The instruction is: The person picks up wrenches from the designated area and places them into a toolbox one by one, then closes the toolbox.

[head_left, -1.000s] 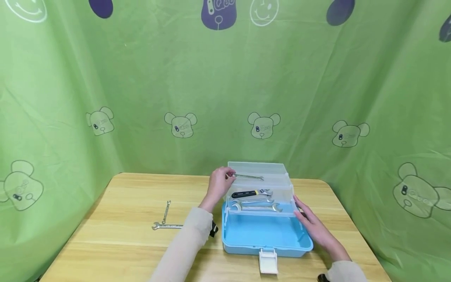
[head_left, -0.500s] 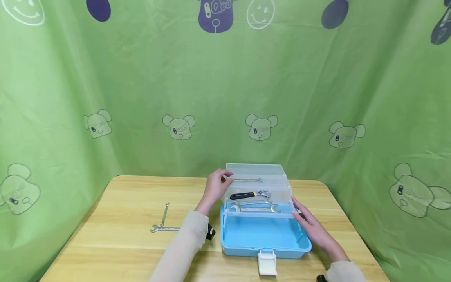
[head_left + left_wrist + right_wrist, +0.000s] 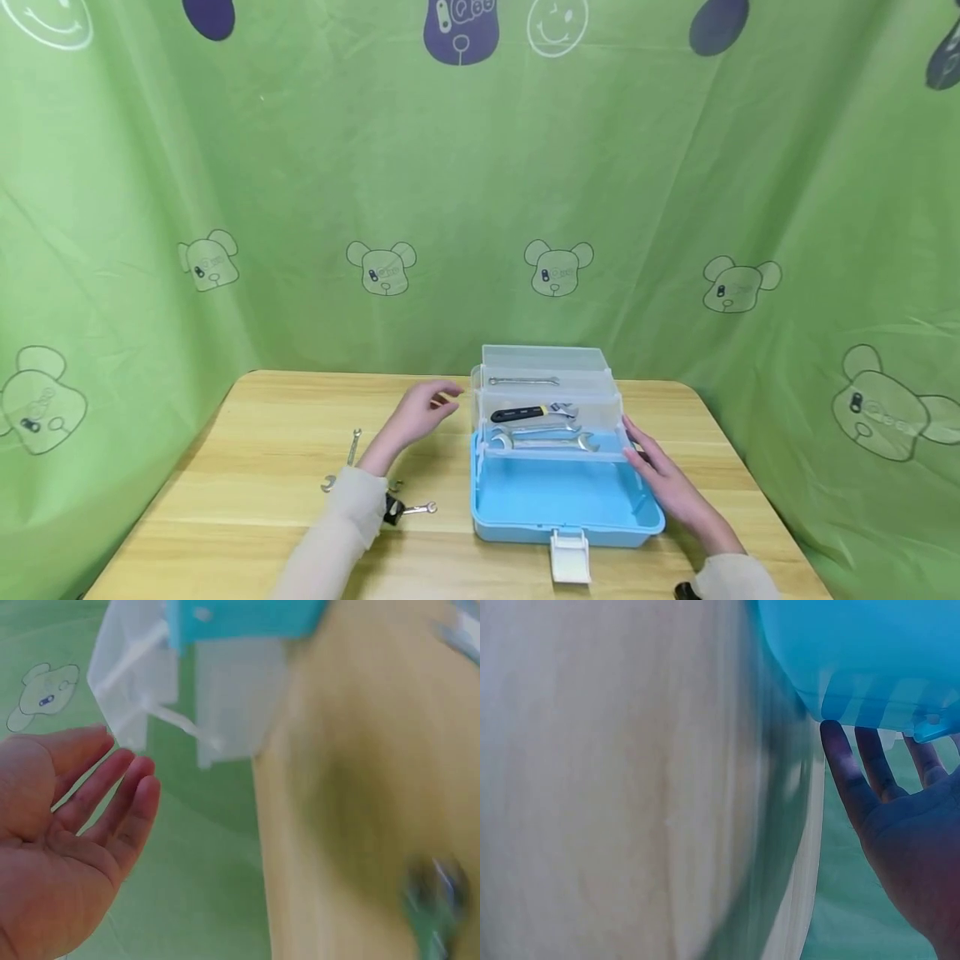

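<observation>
A blue toolbox point(image 3: 517, 533) stands with its clear tiered trays raised. In the upper tray lies a small combination wrench point(image 3: 523, 381). Below it are an adjustable wrench point(image 3: 519, 413) with a black handle and open-end wrenches point(image 3: 545, 444). My left hand point(image 3: 418, 414) hovers left of the trays, fingers loosely bent and empty; its bare palm point(image 3: 67, 847) shows in the left wrist view. My right hand point(image 3: 670, 485) rests against the toolbox's right side, and in the right wrist view its extended fingers point(image 3: 847, 769) reach the blue wall.
On the wooden table point(image 3: 225, 467), left of the toolbox, lie a small wrench point(image 3: 354, 446), a larger wrench point(image 3: 328, 483) and another wrench point(image 3: 420, 507), the last two partly hidden by the left forearm. A white latch point(image 3: 570, 560) hangs at the toolbox front. Green curtain point(image 3: 465, 167) surrounds the table.
My left hand has let go of the small combination wrench, which now lies in the upper tray, and has drawn back to the left. The right hand has stayed at the toolbox's side.
</observation>
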{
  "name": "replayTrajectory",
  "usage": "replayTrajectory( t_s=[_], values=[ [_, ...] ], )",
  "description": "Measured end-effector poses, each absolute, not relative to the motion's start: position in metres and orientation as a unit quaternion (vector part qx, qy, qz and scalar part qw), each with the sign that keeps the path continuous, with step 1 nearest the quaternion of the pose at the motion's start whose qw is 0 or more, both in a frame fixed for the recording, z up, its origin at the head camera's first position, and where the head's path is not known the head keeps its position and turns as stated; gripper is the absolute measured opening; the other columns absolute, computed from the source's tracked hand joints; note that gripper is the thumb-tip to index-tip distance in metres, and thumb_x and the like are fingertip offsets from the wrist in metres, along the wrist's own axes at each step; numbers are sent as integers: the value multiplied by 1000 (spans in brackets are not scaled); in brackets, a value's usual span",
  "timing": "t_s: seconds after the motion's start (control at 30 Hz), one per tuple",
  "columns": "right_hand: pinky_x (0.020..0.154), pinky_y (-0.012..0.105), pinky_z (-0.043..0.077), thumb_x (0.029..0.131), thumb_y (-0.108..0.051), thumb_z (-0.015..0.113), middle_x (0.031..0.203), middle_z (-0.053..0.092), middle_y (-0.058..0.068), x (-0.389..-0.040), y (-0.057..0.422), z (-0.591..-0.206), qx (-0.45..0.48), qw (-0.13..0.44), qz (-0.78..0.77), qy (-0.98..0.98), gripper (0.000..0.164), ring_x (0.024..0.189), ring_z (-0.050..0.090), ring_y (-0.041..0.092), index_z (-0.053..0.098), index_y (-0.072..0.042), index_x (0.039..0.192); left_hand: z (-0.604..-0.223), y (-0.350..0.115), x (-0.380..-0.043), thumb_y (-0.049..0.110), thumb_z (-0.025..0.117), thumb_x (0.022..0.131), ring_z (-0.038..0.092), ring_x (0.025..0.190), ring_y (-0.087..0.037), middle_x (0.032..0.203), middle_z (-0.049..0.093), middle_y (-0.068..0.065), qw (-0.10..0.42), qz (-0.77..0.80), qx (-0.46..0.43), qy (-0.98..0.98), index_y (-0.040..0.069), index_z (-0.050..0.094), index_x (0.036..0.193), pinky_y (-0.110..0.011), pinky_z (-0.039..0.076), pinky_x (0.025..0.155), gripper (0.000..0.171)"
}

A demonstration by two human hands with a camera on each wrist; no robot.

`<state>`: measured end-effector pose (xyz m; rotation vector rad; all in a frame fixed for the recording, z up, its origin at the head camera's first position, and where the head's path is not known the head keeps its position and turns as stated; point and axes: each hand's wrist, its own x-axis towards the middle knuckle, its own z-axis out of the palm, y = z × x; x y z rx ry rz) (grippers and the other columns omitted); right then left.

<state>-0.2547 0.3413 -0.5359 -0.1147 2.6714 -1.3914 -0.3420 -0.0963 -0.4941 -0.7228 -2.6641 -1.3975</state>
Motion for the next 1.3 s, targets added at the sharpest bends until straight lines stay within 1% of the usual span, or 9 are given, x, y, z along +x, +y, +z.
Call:
replayTrajectory(
  t_s=[0.17,0.23,0.37,0.57,0.77,0.97,1.13,1.2,1.3],
  values=[
    [114,81,17,110,-56,36,173,4,21,-255,341,-535,-34,71,-459,885,69,154,7,58,2,-36,166,-509,-136,-320,13,68,100,70,106,-22,128,71,-11,-4,-411,-231,-882,10,68,130,-40,60,94,30],
    [114,82,17,109,-56,36,173,4,21,-255,341,-536,-34,71,-459,885,69,154,7,58,2,-37,166,-514,-154,-311,14,68,99,70,103,-21,126,72,-9,-10,-386,-233,-892,10,68,129,-40,61,91,30],
    [114,82,16,109,-57,36,173,4,22,-256,342,-536,-32,71,-462,883,70,154,7,58,3,-35,167,-521,-187,-293,12,71,96,70,101,-22,123,73,-11,-19,-340,-241,-909,8,69,127,-44,61,90,31],
    [114,82,15,109,-58,36,174,3,19,-258,343,-538,-34,68,-465,882,71,154,5,57,4,-34,167,-524,-227,-269,14,79,89,68,104,-25,118,74,-7,-17,-309,-222,-925,11,70,125,-50,58,94,37],
    [114,83,14,108,-59,35,175,2,17,-258,344,-539,-33,72,-464,882,68,155,4,57,3,-42,165,-529,-257,-253,11,86,78,67,98,-23,106,73,-3,-7,-284,-217,-934,8,72,118,-52,58,93,43],
    [114,82,14,109,-59,35,175,2,17,-258,344,-537,-33,72,-465,882,67,155,4,56,3,-44,165,-536,-270,-251,9,91,70,66,93,-18,100,71,2,-13,-270,-209,-940,10,73,113,-44,59,89,46],
    [114,83,13,109,-56,36,175,1,18,-257,342,-537,-40,71,-469,879,69,155,3,56,3,-38,166,-540,-274,-251,5,89,71,65,92,-16,100,71,4,-9,-270,-197,-943,12,74,110,-43,59,89,42],
    [114,83,13,110,-55,36,175,1,18,-256,342,-537,-42,70,-470,879,69,155,2,56,3,-35,167,-541,-274,-251,4,87,73,64,90,-14,98,70,4,-10,-279,-189,-941,11,74,109,-38,59,85,39],
    [114,83,12,110,-55,36,175,1,17,-255,342,-536,-40,71,-469,879,69,155,2,56,3,-35,167,-544,-275,-253,2,85,76,62,85,-11,93,69,4,-14,-302,-191,-934,9,74,107,-28,57,79,34]
  ],
)
